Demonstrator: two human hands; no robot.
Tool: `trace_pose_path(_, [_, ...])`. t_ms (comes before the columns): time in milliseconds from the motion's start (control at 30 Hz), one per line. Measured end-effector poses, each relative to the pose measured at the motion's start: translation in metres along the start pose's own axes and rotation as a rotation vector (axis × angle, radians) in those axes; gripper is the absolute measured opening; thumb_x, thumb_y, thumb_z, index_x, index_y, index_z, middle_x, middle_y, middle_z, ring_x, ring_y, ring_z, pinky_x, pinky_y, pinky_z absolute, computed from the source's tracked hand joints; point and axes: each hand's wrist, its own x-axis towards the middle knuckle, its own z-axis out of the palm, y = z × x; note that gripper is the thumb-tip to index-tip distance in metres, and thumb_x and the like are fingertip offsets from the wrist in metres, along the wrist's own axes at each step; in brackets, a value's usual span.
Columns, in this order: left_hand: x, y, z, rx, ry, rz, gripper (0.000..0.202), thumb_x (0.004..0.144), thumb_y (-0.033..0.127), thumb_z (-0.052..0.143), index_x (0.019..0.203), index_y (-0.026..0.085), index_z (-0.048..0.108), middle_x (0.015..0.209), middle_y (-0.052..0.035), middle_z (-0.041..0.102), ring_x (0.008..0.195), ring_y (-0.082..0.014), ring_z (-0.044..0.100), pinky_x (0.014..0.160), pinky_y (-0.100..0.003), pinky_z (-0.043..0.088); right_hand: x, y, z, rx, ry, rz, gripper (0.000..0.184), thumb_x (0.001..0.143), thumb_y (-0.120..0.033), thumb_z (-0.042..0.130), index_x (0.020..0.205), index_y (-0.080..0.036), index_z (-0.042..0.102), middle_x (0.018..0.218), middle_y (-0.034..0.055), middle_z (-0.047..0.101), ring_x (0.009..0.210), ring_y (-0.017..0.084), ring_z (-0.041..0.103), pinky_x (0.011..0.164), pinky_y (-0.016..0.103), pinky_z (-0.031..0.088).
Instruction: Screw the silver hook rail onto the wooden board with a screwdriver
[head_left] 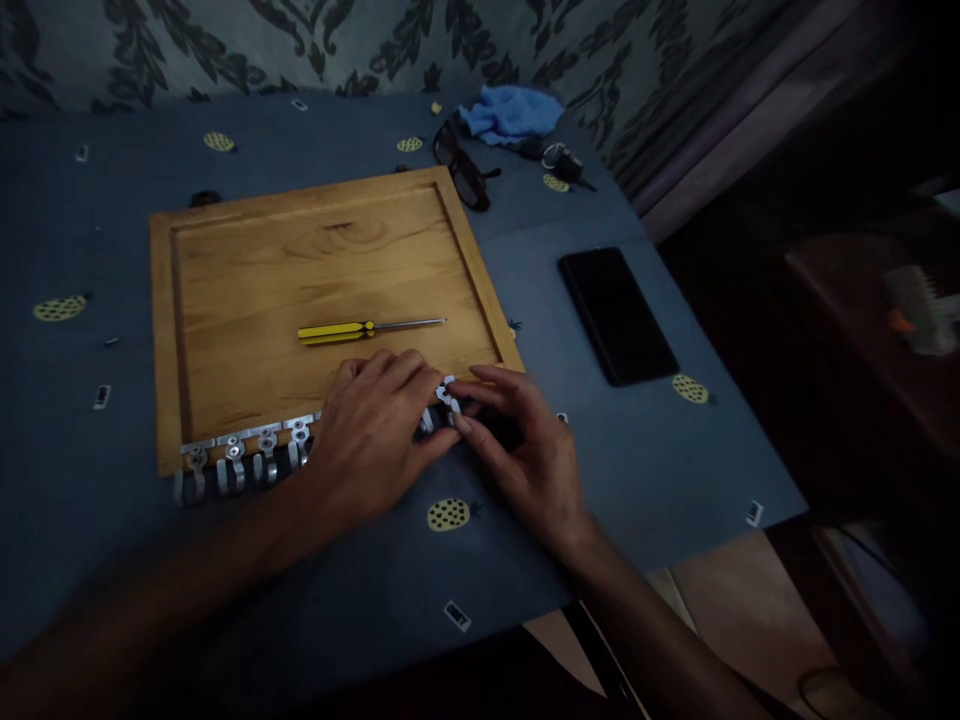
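Seen from the left, a row of metal hooks (pixel 235 450) lines the near edge of a wooden panel (pixel 262 270), which lies flat on the patterned surface (pixel 652 470); a yellow-handled screwdriver (pixel 334 332) rests inside the panel's frame, tip to the right, out of your hands; the step at hand, by all appearances, is handling the end hook (pixel 448 393) toward the panel's near right corner; the next move would seem to call for a fine fingertip touch, with the row kept steady. Your left hand (pixel 375 425) lies palm down across the row, fingers bent over the edge, thumb pointing right; its underside is hidden, so whether that grip holds anything cannot be told; your right hand (pixel 529 455) reaches from the near right, palm turned inward, its grip narrow, thumb and forefinger appearing to pinch the end hook; sunglasses (pixel 471 183) lie by the panel's far right corner, a blue cloth (pixel 514 113) just beyond; a dark phone (pixel 619 315) lies flat farther right, apart from your fingers.
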Motion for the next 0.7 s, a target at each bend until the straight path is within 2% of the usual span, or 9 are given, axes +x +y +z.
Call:
trace_pose_path(267, [0.0002, -0.0015, -0.0012, 0.001, -0.014, 0.02, 0.024, 0.092, 0.038, 0.071, 0.108, 0.02, 0.07, 0.115, -0.0068, 0.073, 0.106, -0.0297, 0.064, 0.086, -0.046, 0.047, -0.0001, -0.0019, 0.001, -0.003, -0.014, 0.032, 0.035, 0.097, -0.031, 0.07, 0.129, -0.031, 0.057, 0.119, 0.0038, 0.079, 0.1, 0.021, 0.077, 0.094, 0.044, 0.065])
trace_pose_path(700, [-0.0009, -0.0025, -0.0006, -0.002, 0.002, 0.016, 0.023, 0.091, 0.036, 0.072, 0.108, 0.021, 0.07, 0.114, -0.0058, 0.073, 0.106, -0.0295, 0.064, 0.085, -0.044, 0.045, -0.0016, -0.0013, 0.0006, 0.004, -0.01, 0.038, 0.039, 0.096, -0.03, 0.072, 0.132, -0.032, 0.056, 0.119, 0.0025, 0.079, 0.102, 0.02, 0.077, 0.094, 0.043, 0.064])
